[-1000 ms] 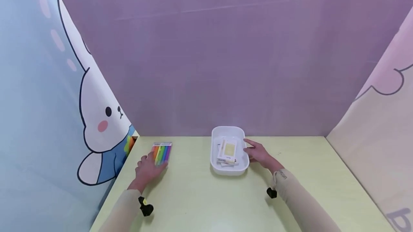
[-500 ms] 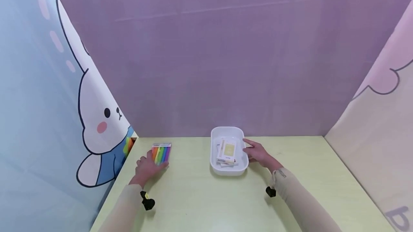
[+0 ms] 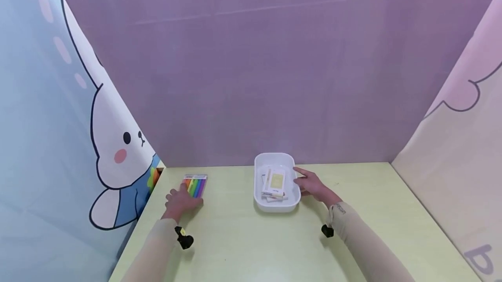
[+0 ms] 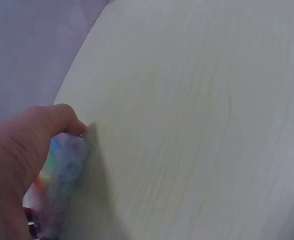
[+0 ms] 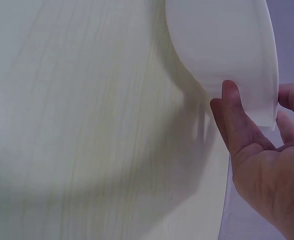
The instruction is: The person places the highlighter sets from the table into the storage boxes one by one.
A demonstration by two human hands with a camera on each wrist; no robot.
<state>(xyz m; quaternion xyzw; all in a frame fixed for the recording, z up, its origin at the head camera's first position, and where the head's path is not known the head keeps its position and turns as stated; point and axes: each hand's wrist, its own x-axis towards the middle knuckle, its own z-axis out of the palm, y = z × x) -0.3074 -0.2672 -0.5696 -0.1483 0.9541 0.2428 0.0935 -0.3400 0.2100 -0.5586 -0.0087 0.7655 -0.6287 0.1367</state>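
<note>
At the left of the table, in the head view, my left hand (image 3: pixel 181 202) holds the near end of a clear pack of rainbow-coloured markers (image 3: pixel 198 187). In the left wrist view the thumb bends over one corner of the marker pack (image 4: pixel 66 172), and the other fingers are mostly hidden. My right hand (image 3: pixel 312 185) grips the right side of a white plastic bin (image 3: pixel 290 204). Fingers lie along the outer wall of the bin (image 5: pixel 222 40) in the right wrist view, with others at its rim. Several small white boxes (image 3: pixel 276 182) lie stacked inside the bin.
The pale wood-look table (image 3: pixel 239 238) runs back to a purple backdrop (image 3: pixel 243 90). A blue curtain with a rabbit print (image 3: pixel 117 164) stands at the left edge, a pink and cream curtain (image 3: pixel 459 164) at the right. Dark wrist cameras (image 3: pixel 185 239) hang below both sleeves.
My left wrist has turned slightly inward, and the hand covers a little more of the pack's near end. The right hand keeps its place on the bin. The head view has shifted slightly.
</note>
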